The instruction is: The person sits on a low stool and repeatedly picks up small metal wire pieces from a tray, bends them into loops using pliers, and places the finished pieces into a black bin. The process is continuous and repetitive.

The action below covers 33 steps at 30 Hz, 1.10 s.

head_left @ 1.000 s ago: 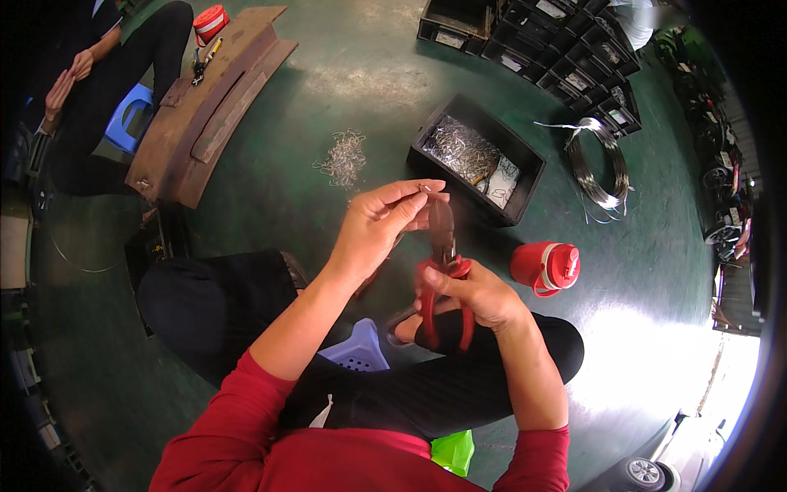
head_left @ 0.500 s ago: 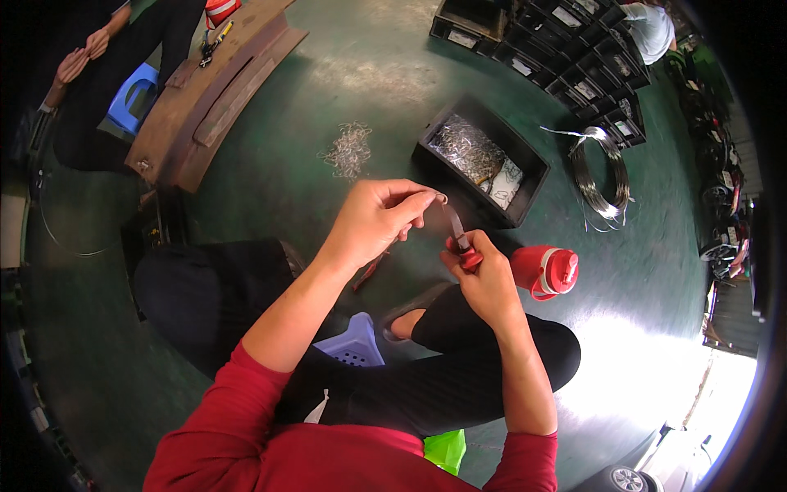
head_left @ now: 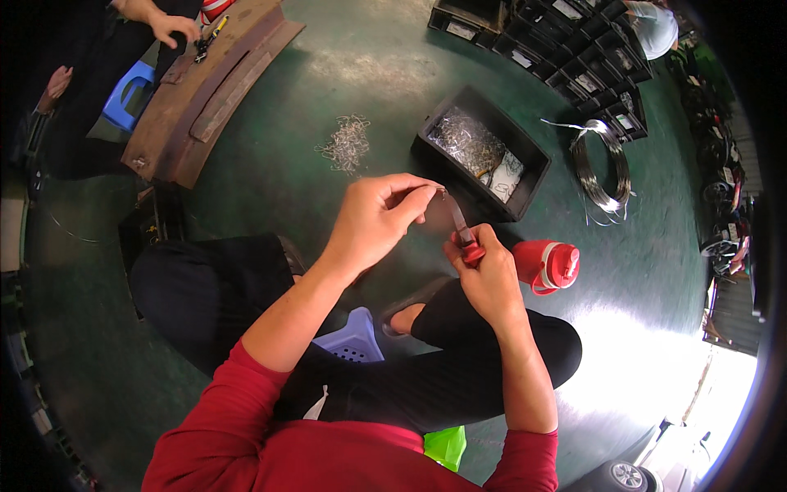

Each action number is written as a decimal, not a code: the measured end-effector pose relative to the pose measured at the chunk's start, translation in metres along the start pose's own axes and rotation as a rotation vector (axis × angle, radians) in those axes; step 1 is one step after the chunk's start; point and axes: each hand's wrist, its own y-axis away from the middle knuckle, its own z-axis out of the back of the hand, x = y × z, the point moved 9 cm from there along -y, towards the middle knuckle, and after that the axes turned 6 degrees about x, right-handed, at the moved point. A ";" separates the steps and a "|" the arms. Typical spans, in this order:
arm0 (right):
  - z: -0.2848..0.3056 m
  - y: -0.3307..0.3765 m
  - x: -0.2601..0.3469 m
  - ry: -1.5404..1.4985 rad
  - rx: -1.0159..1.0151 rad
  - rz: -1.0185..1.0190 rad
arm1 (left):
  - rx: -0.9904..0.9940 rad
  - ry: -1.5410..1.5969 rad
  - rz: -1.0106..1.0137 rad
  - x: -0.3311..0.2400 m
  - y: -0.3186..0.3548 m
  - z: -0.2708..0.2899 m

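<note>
The left grip [head_left: 379,215] pinches a tiny wire piece [head_left: 440,191] at its fingertips, and the right grip [head_left: 489,277] is wrapped round red-handled pliers [head_left: 472,248] whose tip reaches that piece; whether they bite it, I can't make out. Far left, a co-worker's hand [head_left: 176,29], blurred, reaches beside a rusty beam [head_left: 201,90], that person's body cut off at the dark rim. Green floor [head_left: 262,164] stretches from the beam's right edge to a loose wire pile [head_left: 344,146], then on to the black crate [head_left: 533,189], its near edge just beyond the pliers. The wire heap [head_left: 469,143] inside is too tangled to separate. A red jug [head_left: 551,266] stands near the right grip; farther right and beyond lies a wire coil [head_left: 582,168].
</note>
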 end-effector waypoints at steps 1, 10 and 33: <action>0.001 0.000 -0.001 -0.007 0.002 -0.018 | 0.042 0.054 0.011 0.001 -0.001 -0.002; -0.003 0.003 0.002 -0.101 0.083 -0.104 | 0.050 0.007 -0.256 -0.016 0.002 -0.011; -0.029 0.006 0.006 -0.332 0.343 -0.087 | 0.097 0.219 -0.218 -0.008 0.002 -0.019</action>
